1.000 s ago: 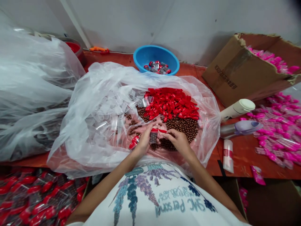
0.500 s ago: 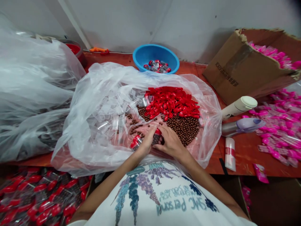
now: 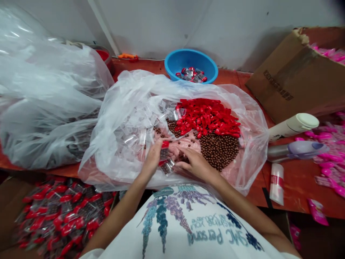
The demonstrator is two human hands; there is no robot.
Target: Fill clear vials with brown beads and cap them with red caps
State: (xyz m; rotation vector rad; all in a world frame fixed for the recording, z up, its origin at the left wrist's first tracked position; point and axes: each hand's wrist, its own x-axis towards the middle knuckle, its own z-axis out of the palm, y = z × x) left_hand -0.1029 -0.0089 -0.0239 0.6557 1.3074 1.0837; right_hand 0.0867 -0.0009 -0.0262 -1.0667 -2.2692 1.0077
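My left hand (image 3: 153, 158) is closed around a small clear tube (image 3: 164, 151) filled with brown beads and topped with a red cap. My right hand (image 3: 195, 163) rests beside it, fingers curled over loose brown beads (image 3: 218, 149) and two capped tubes (image 3: 167, 167) lying on the plastic sheet (image 3: 121, 108). Behind the hands lie a heap of red caps (image 3: 207, 117) and a pile of empty clear tubes (image 3: 134, 135).
A blue bowl (image 3: 190, 59) with finished tubes stands at the back. A box of red-capped tubes (image 3: 59, 216) sits low left. Big plastic bags (image 3: 40, 108) fill the left. At right are a cardboard box (image 3: 293, 79), two bottles (image 3: 293, 126) and pink packets (image 3: 331, 158).
The capped tube has moved left in my left hand. My right hand has come off its cap and dropped onto the beads. The camera has swung left.
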